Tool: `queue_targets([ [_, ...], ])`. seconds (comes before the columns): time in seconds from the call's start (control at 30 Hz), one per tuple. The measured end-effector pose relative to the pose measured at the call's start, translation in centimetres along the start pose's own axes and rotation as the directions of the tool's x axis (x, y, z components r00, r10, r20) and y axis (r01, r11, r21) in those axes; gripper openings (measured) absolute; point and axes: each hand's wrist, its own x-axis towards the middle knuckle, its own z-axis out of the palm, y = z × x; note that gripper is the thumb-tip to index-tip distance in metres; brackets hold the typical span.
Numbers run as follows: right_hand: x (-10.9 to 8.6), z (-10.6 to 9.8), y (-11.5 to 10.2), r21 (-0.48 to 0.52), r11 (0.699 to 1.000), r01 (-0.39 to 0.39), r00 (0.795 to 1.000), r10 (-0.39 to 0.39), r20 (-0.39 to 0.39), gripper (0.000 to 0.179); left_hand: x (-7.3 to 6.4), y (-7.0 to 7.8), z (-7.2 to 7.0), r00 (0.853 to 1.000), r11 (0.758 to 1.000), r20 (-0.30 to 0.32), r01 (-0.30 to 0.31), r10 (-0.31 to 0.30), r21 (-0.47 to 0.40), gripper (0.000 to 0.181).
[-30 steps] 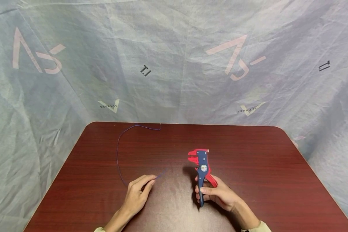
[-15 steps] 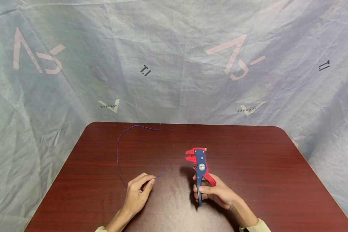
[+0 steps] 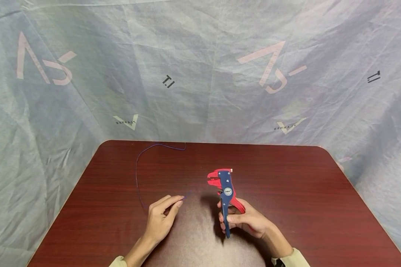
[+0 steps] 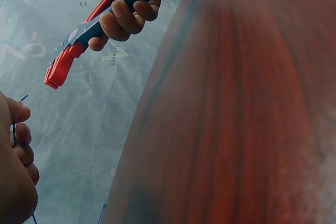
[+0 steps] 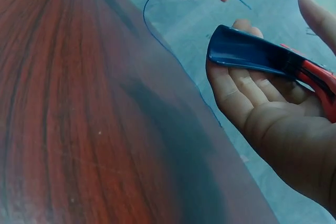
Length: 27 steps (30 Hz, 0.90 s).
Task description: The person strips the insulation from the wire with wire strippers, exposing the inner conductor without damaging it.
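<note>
- Pinched in the left hand (image 3: 160,220), near to its end: the wire (image 5: 144,17), thin and blue, with thumb and finger together on it.
- Just past the left fingertips: a short free end of the wire, directed ahead and toward the right hand's side.
- To the left of the left hand and further ahead: the long part of the wire, in a wide curve along the surface (image 3: 287,185) up to its far edge.
- Clamped in the right hand (image 3: 250,220): the pliers (image 3: 225,185), with fingers bent around the blue handle, and the red handle on the palm side.
- Ahead of the right hand: the head of the pliers, with red jaws turned to the left and a narrow gap between them.
- Between the two hands: the wire end and the red jaws, near but apart.
- To the left of the right hand: a dark shadow on the surface, brown-red with wood grain.
- Behind each hand: a pale sleeve (image 3: 292,258).
- Far ahead of both hands: grey cloth (image 3: 194,48), wrinkled, with pink, black and yellow marks.
</note>
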Motion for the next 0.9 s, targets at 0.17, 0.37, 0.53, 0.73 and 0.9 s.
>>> queue_targets([
  [0.17, 0.2, 0.1, -0.3, -0.004, 1.000, -0.001, 0.999, 0.002, 0.054, 0.034, 0.4, 0.3, 0.2, 0.999, 0.999, -0.011, -0.048, 0.048, -0.025, 0.025],
  [0.37, 0.7, 0.1, -0.4, 0.007, 1.000, 0.017, 0.990, -0.018, 0.140, 0.037, 0.9, 0.8, 0.3, 0.999, 0.999, -0.011, -0.031, 0.031, -0.043, 0.024],
  [0.53, 1.1, 0.2, -0.6, 0.029, 0.999, 0.038, 0.979, -0.043, 0.198, 0.038, 1.4, 1.1, 0.3, 1.000, 0.999, -0.001, 0.009, -0.009, -0.046, 0.020],
  [0.73, 1.3, 0.4, -0.9, 0.032, 0.998, 0.047, 0.968, -0.053, 0.245, 0.038, 2.0, 1.5, 0.5, 1.000, 0.997, -0.013, -0.001, 0.000, -0.077, 0.019],
  [0.9, 1.5, 0.4, -1.0, 0.028, 0.998, 0.052, 0.960, -0.057, 0.275, 0.038, 2.3, 1.8, 0.6, 1.000, 0.996, -0.015, 0.023, -0.024, -0.088, 0.020],
])
